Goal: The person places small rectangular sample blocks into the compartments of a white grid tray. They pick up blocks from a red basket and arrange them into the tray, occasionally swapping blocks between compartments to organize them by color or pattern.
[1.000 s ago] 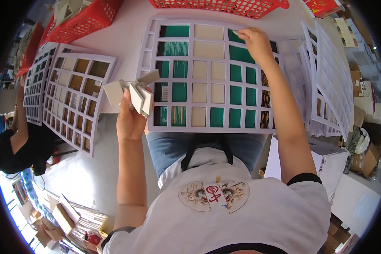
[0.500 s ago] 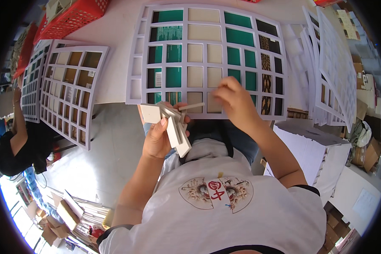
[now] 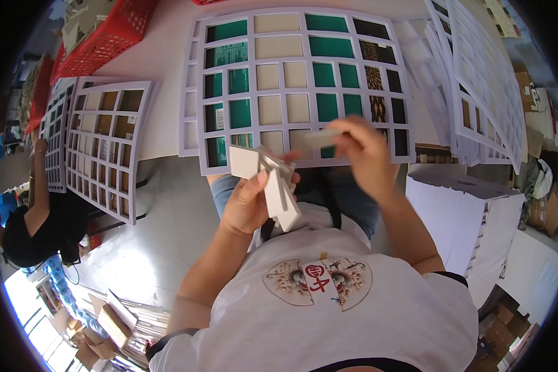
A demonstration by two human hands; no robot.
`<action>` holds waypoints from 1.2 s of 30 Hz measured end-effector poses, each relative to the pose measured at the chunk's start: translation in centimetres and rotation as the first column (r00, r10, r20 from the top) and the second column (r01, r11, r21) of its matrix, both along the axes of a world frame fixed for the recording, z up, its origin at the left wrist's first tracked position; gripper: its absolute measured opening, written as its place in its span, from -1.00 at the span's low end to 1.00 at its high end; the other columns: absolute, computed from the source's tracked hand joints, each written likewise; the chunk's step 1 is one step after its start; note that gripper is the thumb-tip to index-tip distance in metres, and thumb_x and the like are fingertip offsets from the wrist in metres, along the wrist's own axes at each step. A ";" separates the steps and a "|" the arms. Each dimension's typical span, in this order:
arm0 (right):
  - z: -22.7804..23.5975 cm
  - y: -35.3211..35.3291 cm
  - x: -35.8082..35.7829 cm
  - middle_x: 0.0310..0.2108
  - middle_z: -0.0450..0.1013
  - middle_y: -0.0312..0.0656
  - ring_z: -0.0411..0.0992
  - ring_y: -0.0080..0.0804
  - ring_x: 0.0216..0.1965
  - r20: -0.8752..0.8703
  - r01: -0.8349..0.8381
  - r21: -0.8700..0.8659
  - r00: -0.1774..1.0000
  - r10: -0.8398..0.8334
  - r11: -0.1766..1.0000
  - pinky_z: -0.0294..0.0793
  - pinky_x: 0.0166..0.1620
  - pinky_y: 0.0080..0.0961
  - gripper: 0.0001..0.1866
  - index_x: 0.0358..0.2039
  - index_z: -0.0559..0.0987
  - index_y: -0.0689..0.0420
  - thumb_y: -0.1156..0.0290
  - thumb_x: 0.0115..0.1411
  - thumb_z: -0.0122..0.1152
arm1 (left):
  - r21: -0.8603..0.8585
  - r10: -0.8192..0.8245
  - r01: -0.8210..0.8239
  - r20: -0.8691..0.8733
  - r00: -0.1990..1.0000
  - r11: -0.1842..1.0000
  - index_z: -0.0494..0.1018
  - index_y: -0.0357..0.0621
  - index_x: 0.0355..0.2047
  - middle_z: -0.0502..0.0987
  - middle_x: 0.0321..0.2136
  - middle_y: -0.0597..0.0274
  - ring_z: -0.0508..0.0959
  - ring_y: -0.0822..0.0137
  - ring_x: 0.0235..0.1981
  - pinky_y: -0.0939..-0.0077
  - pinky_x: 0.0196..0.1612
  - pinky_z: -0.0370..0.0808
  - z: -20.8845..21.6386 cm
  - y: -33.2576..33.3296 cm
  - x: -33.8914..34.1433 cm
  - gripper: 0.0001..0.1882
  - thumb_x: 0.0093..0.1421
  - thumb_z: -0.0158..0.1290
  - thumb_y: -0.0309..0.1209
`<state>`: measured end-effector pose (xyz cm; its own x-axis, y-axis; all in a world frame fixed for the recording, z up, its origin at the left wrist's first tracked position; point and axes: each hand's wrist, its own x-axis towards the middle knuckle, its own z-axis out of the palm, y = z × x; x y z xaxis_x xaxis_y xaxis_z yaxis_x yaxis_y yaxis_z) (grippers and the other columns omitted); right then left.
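My left hand [image 3: 247, 201] grips a fanned bundle of cream board pieces [image 3: 245, 162] near the front edge of a pale lilac grid frame [image 3: 251, 44]. Between the fingers and thumb of my right hand [image 3: 371, 155] is a single cream board piece [image 3: 321, 138], blurred by motion, over the frame's lower middle. Green, cream, black and patterned panels show in the frame's rectangular openings. Another lilac frame lies partly hidden beneath it.
At the left lean more grid frames [image 3: 108, 127], with a person in black [image 3: 49, 220] beside them. A red basket [image 3: 105, 40] holds cream pieces on the white table [image 3: 161, 93]. Stacked frames [image 3: 477, 93] and a white box [image 3: 446, 217] are at the right.
My right hand has gone from blurred fingers over the frame to pinching a cream piece pulled away from the bundle. The view has shifted slightly, so the frame appears farther left.
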<state>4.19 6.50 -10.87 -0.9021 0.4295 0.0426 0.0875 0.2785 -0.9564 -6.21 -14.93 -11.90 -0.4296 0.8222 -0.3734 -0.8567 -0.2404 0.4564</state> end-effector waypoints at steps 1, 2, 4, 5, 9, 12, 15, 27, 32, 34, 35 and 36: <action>0.8 1.5 -0.2 -0.31 0.41 -0.20 0.44 -0.50 -0.33 -0.004 0.019 0.141 1.000 -0.019 0.990 0.45 -0.24 -0.60 -0.63 -0.02 0.53 0.19 0.76 0.18 0.04 | 0.019 -0.011 0.011 -0.015 1.000 1.000 0.32 -0.02 0.05 0.38 0.11 -0.03 0.54 0.09 -0.05 0.25 -0.15 0.63 -0.4 -0.1 -0.4 -0.48 0.15 0.23 -0.17; 0.5 2.4 -0.3 -0.33 0.41 -0.19 0.44 -0.47 -0.33 0.017 -0.011 0.184 1.000 0.008 0.983 0.45 -0.24 -0.58 -0.63 -0.02 0.54 0.19 0.76 0.17 0.05 | 0.038 -0.027 0.029 -0.030 0.999 0.999 0.33 -0.03 0.08 0.37 0.14 -0.01 0.53 0.12 -0.03 0.29 -0.07 0.59 -0.8 -0.2 -0.8 -0.47 0.17 0.22 -0.18; -0.2 3.5 -0.3 -0.35 0.42 -0.18 0.44 -0.43 -0.35 0.062 -0.075 0.266 0.996 0.061 0.961 0.44 -0.23 -0.54 -0.63 -0.03 0.54 0.19 0.76 0.14 0.08 | 0.000 0.005 -0.005 -0.025 1.000 1.000 0.34 -0.12 0.09 0.39 0.11 -0.03 0.54 0.16 -0.05 0.28 -0.05 0.58 -1.1 -0.1 -0.8 -0.47 0.18 0.21 -0.21; -0.5 2.8 -0.4 -0.38 0.42 -0.13 0.44 -0.32 -0.35 0.058 -0.027 0.279 0.998 0.011 0.960 0.44 -0.22 -0.47 -0.65 -0.08 0.55 0.19 0.74 0.11 0.11 | -0.019 0.005 -0.006 -0.043 0.999 1.000 0.34 -0.14 0.09 0.40 0.10 -0.03 0.54 0.16 -0.06 0.27 -0.05 0.58 -0.9 0.1 -0.7 -0.47 0.18 0.21 -0.22; -0.1 4.0 -1.3 -0.37 0.43 -0.09 0.44 -0.18 -0.33 0.109 -0.195 0.352 0.980 0.167 0.916 0.44 -0.22 -0.40 -0.71 -0.17 0.55 0.19 0.71 0.08 0.14 | -0.055 -0.070 0.065 -0.092 0.993 0.996 0.36 -0.21 0.07 0.44 0.05 -0.02 0.54 0.18 -0.05 0.25 -0.02 0.57 -0.3 1.1 -0.3 -0.48 0.18 0.21 -0.23; -1.2 4.3 -1.4 -0.26 0.42 -0.07 0.44 -0.10 -0.25 0.063 -0.245 0.445 0.968 0.242 0.861 0.43 -0.19 -0.33 -0.74 -0.20 0.56 0.19 0.68 0.06 0.17 | -0.094 -0.104 0.097 -0.078 0.991 0.991 0.38 -0.24 0.04 0.50 -0.04 0.04 0.56 0.24 -0.06 0.27 -0.02 0.56 0.1 1.6 0.5 -0.50 0.19 0.21 -0.24; -1.8 3.9 -0.1 -0.13 0.40 -0.11 0.42 -0.10 -0.15 0.050 -0.267 0.617 0.952 0.301 0.741 0.43 -0.11 -0.35 -0.69 -0.14 0.58 0.15 0.62 0.05 0.25 | -0.131 -0.143 0.131 -0.086 0.986 0.983 0.38 -0.21 0.05 0.54 -0.11 0.12 0.58 0.30 -0.10 0.31 -0.07 0.58 0.8 2.0 0.6 -0.52 0.20 0.21 -0.26; 2.7 1.8 0.9 -0.20 0.45 -0.25 0.43 -0.53 -0.26 -0.123 -0.243 0.063 0.961 0.249 0.968 0.40 -0.18 -0.61 -0.81 -0.19 0.53 0.23 0.53 0.16 0.24 | -0.294 -0.506 0.460 -0.103 0.857 0.838 0.31 -0.11 0.10 0.53 -0.12 0.27 0.56 0.41 -0.11 0.45 -0.16 0.55 1.6 5.3 1.3 -0.47 0.17 0.23 -0.32; 3.4 4.7 1.2 -0.32 0.48 -0.29 0.38 -0.62 -0.44 -0.062 0.168 -0.168 0.982 -0.180 0.971 0.39 -0.38 -0.67 -0.77 -0.09 0.57 0.27 0.59 0.25 0.11 | -0.296 -0.497 0.449 -0.110 0.860 0.843 0.24 -0.14 0.09 0.52 -0.04 0.10 0.57 0.28 -0.06 0.36 -0.08 0.59 1.6 5.4 1.8 -0.43 0.14 0.25 -0.34; 2.1 7.2 1.7 -0.37 0.52 -0.21 0.44 -0.49 -0.42 0.021 0.115 0.137 0.993 -0.119 0.984 0.44 -0.34 -0.56 -0.71 -0.06 0.56 0.22 0.63 0.18 0.13 | -0.297 -0.482 0.435 -0.107 0.870 0.850 0.22 -0.14 0.10 0.51 -0.03 0.05 0.57 0.27 -0.06 0.35 -0.12 0.61 1.9 5.3 1.4 -0.41 0.14 0.25 -0.33; 1.0 7.1 2.0 -0.36 0.51 -0.18 0.45 -0.42 -0.42 0.050 0.067 0.173 0.996 -0.076 0.983 0.44 -0.32 -0.53 -0.72 -0.09 0.57 0.21 0.64 0.16 0.14 | -0.305 -0.473 0.424 -0.106 0.875 0.853 0.22 -0.14 0.10 0.51 -0.03 0.04 0.57 0.27 -0.06 0.35 -0.13 0.62 1.6 5.1 1.2 -0.40 0.13 0.25 -0.33; -0.2 7.1 2.2 -0.35 0.51 -0.15 0.45 -0.35 -0.42 0.082 0.015 0.209 0.996 -0.033 0.978 0.44 -0.31 -0.50 -0.73 -0.12 0.57 0.21 0.64 0.14 0.15 | -0.312 -0.461 0.411 -0.104 0.881 0.857 0.22 -0.14 0.10 0.51 -0.03 0.03 0.57 0.27 -0.06 0.35 -0.14 0.62 1.4 4.9 1.0 -0.40 0.13 0.26 -0.32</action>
